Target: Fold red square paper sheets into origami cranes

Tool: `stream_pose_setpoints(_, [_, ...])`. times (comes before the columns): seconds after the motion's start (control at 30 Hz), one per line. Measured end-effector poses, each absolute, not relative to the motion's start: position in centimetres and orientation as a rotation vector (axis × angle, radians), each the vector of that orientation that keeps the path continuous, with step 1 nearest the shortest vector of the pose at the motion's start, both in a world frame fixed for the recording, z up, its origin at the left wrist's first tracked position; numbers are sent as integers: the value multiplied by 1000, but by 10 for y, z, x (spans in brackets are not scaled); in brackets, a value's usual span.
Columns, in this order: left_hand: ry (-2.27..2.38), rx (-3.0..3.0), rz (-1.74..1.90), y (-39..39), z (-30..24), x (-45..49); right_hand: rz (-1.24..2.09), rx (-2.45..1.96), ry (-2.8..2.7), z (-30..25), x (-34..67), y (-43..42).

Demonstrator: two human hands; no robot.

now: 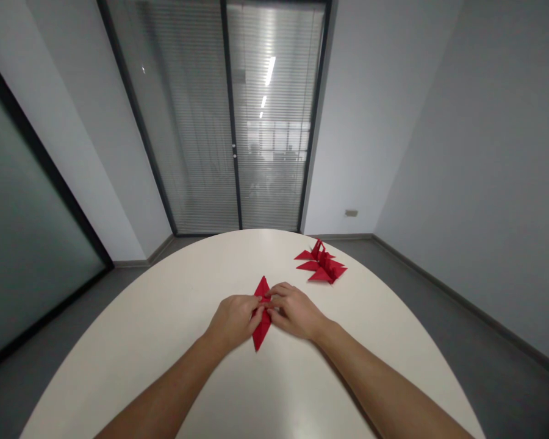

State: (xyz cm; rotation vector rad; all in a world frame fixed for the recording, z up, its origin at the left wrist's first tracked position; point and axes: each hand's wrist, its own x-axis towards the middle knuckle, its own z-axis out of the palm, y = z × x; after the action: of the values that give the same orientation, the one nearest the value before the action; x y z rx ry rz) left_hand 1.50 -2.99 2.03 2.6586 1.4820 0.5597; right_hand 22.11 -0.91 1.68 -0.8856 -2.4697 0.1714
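One table point(165, 317), two hands (left hand point(232, 320), right hand point(297, 312)), one red paper point(260, 335), one heap of folded red shapes point(321, 263).

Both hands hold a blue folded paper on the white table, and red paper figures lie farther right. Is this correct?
No: the head view shows the folded paper under the left hand and right hand is red, not blue. The rest is correct.

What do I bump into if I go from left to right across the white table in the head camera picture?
left hand → red folded paper, with both hands on it → right hand → pile of red folded shapes, lying farther back on the table
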Motion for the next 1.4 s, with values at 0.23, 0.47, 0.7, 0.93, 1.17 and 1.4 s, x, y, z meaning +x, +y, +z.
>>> stream_pose_setpoints(0.23, [1452, 2666, 605, -33, 21, 15, 221, -961, -2332, 6, 219, -5])
stream_pose_setpoints(0.47, [1471, 2704, 613, -36, 26, 15, 247, -863, -2380, 11, 219, -5])
stream_pose_setpoints(0.7, [1593, 2768, 517, -36, 25, 22, 282, -851, -2365, 12, 219, -5])
stream_pose_setpoints(0.93, [1646, 2782, 433, -33, 24, 23, 276, -891, -2345, 13, 218, -7])
stream_pose_setpoints(1.17, [1638, 2751, 456, -33, 22, 22, 270, -889, -2340, 9, 218, -2])
stream_pose_setpoints(1.4, [1673, 2696, 491, -40, 27, 23, 237, -889, -2336, 16, 218, -4])
